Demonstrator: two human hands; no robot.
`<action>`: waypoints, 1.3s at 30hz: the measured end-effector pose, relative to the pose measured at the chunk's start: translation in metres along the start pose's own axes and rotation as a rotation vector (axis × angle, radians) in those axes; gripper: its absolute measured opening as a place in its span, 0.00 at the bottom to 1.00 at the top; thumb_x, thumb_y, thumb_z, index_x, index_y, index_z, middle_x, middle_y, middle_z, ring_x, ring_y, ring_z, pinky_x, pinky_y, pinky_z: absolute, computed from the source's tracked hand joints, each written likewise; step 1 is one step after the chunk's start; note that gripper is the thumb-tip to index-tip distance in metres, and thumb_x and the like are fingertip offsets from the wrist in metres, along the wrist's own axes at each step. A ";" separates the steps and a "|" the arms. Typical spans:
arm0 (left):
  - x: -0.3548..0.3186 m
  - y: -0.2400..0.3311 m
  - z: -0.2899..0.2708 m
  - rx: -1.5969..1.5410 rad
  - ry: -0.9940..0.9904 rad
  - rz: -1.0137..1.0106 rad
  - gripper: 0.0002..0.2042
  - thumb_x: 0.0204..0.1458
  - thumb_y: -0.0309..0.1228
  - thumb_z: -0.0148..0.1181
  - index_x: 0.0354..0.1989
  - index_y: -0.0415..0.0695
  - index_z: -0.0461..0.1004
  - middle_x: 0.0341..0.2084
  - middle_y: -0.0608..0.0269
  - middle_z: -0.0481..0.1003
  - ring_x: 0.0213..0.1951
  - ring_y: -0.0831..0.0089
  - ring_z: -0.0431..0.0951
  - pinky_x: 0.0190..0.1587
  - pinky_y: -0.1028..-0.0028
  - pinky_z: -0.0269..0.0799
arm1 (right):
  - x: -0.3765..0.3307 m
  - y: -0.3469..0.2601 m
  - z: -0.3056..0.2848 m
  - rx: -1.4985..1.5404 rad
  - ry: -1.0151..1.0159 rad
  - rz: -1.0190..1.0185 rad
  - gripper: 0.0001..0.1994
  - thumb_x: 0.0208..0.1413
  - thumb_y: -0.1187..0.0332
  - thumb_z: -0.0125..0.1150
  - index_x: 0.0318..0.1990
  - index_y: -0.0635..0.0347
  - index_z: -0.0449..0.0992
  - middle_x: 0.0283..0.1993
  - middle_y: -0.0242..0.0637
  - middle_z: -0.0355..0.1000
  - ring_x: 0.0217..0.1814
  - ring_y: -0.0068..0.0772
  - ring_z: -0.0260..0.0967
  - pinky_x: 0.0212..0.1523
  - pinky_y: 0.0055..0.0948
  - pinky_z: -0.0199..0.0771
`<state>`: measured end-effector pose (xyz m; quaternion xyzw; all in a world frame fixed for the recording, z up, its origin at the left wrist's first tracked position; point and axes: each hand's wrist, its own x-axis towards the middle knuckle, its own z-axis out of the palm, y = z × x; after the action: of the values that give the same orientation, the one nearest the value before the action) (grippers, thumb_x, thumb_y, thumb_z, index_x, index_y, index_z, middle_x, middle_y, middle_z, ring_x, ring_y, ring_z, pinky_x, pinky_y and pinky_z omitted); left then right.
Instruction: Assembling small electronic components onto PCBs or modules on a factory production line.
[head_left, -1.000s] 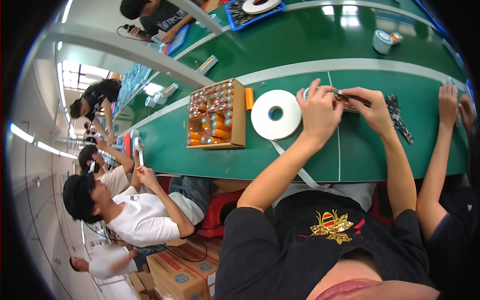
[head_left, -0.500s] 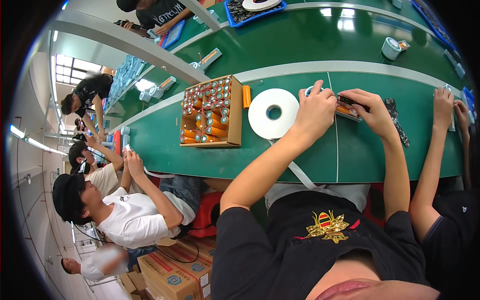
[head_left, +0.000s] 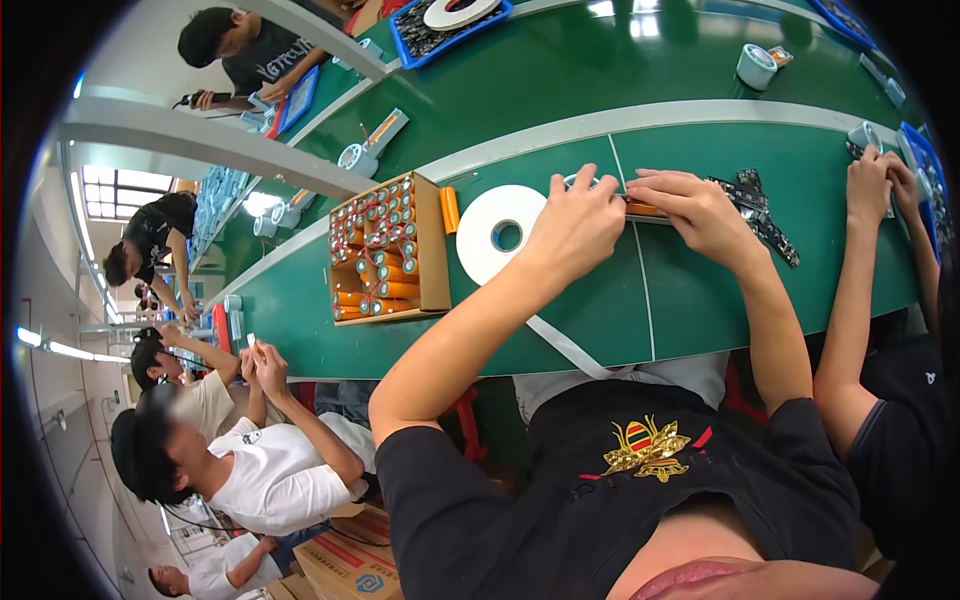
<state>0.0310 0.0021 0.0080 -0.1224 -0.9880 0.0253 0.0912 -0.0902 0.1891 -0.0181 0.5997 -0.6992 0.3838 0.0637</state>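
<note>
Both my hands are over a light blue plastic housing with a round head and an orange battery cell (head_left: 645, 210) in its long part. The fingers of my left hand (head_left: 578, 222) curl around the round head and mostly cover it. My right hand (head_left: 697, 212) grips the battery end from above, hiding what lies beneath its fingers. Dark patterned strips (head_left: 765, 215) lie crossed beside my right hand. A large white tape roll (head_left: 480, 240) rests flat beside my left wrist, its loose end (head_left: 570, 348) running toward the table's near edge.
A cardboard box (head_left: 435, 255) of orange cells stands to the left, with a single orange cell (head_left: 449, 210) beside it. Co-workers sit close on both sides. Beyond the pale rail, a blue tray (head_left: 408, 52) and light blue housings (head_left: 757, 66) sit on the green surface.
The view has shifted, so the table things appear further left. My right hand has flattened over the housing, and the dark piece in its fingers no longer shows.
</note>
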 end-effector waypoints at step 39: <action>-0.016 0.019 0.018 0.107 0.383 -0.145 0.12 0.44 0.20 0.67 0.39 0.44 0.82 0.46 0.60 0.75 0.47 0.60 0.77 0.57 0.54 0.69 | -0.007 0.002 0.005 0.079 -0.001 -0.009 0.17 0.45 0.79 0.63 0.46 0.60 0.80 0.49 0.37 0.79 0.38 0.47 0.79 0.39 0.37 0.81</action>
<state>0.0477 0.0164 -0.0134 -0.0486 -0.9561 0.0476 0.2851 -0.0883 0.1914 -0.0262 0.6050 -0.6810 0.4104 0.0413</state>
